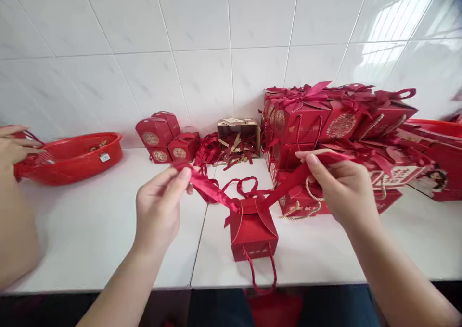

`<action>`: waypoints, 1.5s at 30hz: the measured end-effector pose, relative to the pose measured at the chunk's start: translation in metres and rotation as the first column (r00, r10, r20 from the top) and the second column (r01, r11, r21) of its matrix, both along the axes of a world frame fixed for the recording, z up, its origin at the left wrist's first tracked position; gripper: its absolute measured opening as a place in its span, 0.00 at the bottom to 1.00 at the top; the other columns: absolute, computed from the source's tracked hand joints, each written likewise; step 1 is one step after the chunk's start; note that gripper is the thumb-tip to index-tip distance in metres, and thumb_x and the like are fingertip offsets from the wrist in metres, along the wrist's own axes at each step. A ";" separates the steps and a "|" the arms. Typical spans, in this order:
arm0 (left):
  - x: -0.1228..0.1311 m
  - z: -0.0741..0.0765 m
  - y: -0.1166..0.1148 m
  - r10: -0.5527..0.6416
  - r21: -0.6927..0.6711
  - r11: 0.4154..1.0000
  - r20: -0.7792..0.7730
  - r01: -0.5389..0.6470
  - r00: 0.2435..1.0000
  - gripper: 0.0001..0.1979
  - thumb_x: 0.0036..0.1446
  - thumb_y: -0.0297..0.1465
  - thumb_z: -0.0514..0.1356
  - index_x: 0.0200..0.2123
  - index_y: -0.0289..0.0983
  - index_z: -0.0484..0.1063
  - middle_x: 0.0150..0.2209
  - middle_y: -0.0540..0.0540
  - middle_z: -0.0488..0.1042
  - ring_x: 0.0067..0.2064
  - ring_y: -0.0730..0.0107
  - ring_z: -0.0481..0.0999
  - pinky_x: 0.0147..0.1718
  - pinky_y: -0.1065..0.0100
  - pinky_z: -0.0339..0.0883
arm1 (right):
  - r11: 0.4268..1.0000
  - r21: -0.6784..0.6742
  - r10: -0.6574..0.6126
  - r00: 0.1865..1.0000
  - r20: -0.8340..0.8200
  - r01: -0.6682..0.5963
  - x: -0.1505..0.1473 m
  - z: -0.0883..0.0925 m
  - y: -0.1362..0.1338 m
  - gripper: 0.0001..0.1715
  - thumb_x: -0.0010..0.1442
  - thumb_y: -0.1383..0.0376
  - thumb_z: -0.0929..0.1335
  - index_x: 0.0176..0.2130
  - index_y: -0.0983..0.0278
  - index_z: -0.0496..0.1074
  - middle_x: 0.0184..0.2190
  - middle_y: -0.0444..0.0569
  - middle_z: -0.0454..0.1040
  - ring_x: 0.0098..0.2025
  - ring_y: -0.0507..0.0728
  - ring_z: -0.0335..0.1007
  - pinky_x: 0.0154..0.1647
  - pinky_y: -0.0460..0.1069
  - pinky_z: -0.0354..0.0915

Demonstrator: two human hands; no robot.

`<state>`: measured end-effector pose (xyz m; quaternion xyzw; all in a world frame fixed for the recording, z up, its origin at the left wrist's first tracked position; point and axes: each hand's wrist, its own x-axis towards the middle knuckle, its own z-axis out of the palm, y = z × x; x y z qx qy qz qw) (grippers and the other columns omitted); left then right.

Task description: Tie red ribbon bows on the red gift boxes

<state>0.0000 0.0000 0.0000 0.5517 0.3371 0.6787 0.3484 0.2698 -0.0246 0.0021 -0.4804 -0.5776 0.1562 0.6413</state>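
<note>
A small red gift box (254, 231) stands upright near the front edge of the white table, its rope handle (262, 279) hanging over that edge. Red ribbon (212, 190) runs through the top of the box. My left hand (162, 202) pinches one end of it, up and to the left of the box. The other end is pinched between thumb and finger of my right hand (334, 182), up and to the right. Both lengths look drawn out, making a V above the box. Behind the box, loose red ribbon (247, 185) lies in loops.
Stacked red gift boxes (306, 125) with bows fill the right side. Several plainer boxes (159, 132) stand back left, beside a carton (257, 137) of ribbon scraps. A red basin (79, 158) sits at left, where another person's hand (16, 144) reaches in. A tiled wall (202, 86) closes the back.
</note>
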 end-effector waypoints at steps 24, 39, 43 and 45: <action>0.040 0.044 0.010 -0.236 0.112 0.962 -0.132 0.251 0.963 0.08 0.62 0.35 0.58 0.38 0.39 0.76 0.35 0.47 0.78 0.42 0.67 0.76 0.49 0.64 0.68 | 0.806 0.130 0.581 0.732 -0.357 -0.577 -0.036 0.046 0.020 0.10 0.63 0.61 0.67 0.38 0.65 0.76 0.28 0.46 0.74 0.30 0.52 0.73 0.29 0.46 0.69; 0.046 0.042 0.002 -0.274 -0.092 0.960 -0.494 0.264 0.825 0.08 0.59 0.36 0.60 0.34 0.38 0.75 0.26 0.52 0.69 0.27 0.75 0.67 0.27 0.72 0.61 | 0.758 -0.009 0.650 0.757 -0.072 -0.652 -0.046 0.029 0.018 0.06 0.61 0.64 0.69 0.35 0.63 0.76 0.27 0.43 0.72 0.28 0.49 0.65 0.27 0.45 0.64; 0.040 0.040 0.007 -0.434 -0.245 0.896 -0.316 0.369 0.844 0.09 0.55 0.27 0.59 0.42 0.40 0.71 0.25 0.53 0.70 0.28 0.74 0.69 0.28 0.72 0.62 | 0.795 0.104 0.580 0.799 0.160 -0.598 -0.038 0.020 0.025 0.08 0.63 0.67 0.66 0.39 0.62 0.77 0.29 0.45 0.74 0.29 0.50 0.68 0.30 0.46 0.67; 0.036 0.040 0.011 -0.493 -0.295 0.849 -0.143 0.439 0.858 0.11 0.52 0.24 0.59 0.40 0.38 0.71 0.25 0.53 0.70 0.28 0.75 0.69 0.28 0.73 0.62 | 0.792 0.209 0.465 0.788 0.403 -0.574 -0.032 0.015 0.027 0.12 0.64 0.71 0.64 0.42 0.62 0.76 0.34 0.48 0.75 0.35 0.52 0.71 0.36 0.48 0.70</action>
